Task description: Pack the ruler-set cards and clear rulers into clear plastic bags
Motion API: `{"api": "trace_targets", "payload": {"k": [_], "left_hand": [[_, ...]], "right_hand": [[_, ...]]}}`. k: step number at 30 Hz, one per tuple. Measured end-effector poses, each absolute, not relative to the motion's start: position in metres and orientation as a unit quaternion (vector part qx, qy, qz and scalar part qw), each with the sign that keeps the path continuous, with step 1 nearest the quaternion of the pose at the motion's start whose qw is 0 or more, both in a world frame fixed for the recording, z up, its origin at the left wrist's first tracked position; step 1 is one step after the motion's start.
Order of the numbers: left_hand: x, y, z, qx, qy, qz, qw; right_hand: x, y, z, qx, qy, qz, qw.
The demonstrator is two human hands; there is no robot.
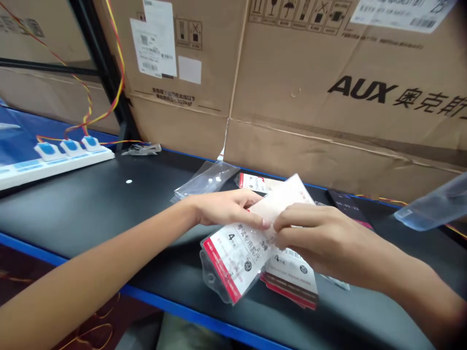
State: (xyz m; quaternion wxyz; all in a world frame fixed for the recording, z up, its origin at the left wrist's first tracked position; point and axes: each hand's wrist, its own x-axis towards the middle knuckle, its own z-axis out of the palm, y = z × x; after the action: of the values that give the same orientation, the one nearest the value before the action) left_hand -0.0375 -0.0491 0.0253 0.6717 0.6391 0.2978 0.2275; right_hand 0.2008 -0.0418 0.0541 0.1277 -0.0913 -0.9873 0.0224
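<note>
My left hand grips a clear plastic sleeve holding a printed card, white with a red band and the number 4. The sleeve tilts toward the table's front edge, its holed tab hanging down on the left. From between my hands a plain whitish card sticks up; whether it belongs to the same packet I cannot tell. The fingers of my right hand are pinched against this card beside my left thumb, slightly blurred. Beneath them lies a stack of similar red-banded cards on the black table.
Clear empty sleeves and another red-edged card lie behind my hands. A dark phone rests at the back right, near a translucent plastic container. A white power strip stands left. Large cardboard boxes wall the back.
</note>
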Motion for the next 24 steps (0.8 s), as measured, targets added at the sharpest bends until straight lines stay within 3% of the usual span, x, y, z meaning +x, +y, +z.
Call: {"api": "trace_targets", "payload": {"k": [11, 16, 24], "left_hand": [[-0.030, -0.049, 0.010, 0.581, 0.267, 0.224, 0.736], [-0.032, -0.051, 0.013, 0.544, 0.284, 0.291, 0.734], [-0.032, -0.051, 0.016, 0.524, 0.302, 0.329, 0.725]], "right_hand": [[0.217, -0.048, 0.032, -0.060, -0.981, 0.048, 0.180], [0.225, -0.047, 0.035, -0.065, -0.966, 0.021, 0.248], [0.230, -0.043, 0.039, -0.124, -0.960, -0.044, 0.246]]}}
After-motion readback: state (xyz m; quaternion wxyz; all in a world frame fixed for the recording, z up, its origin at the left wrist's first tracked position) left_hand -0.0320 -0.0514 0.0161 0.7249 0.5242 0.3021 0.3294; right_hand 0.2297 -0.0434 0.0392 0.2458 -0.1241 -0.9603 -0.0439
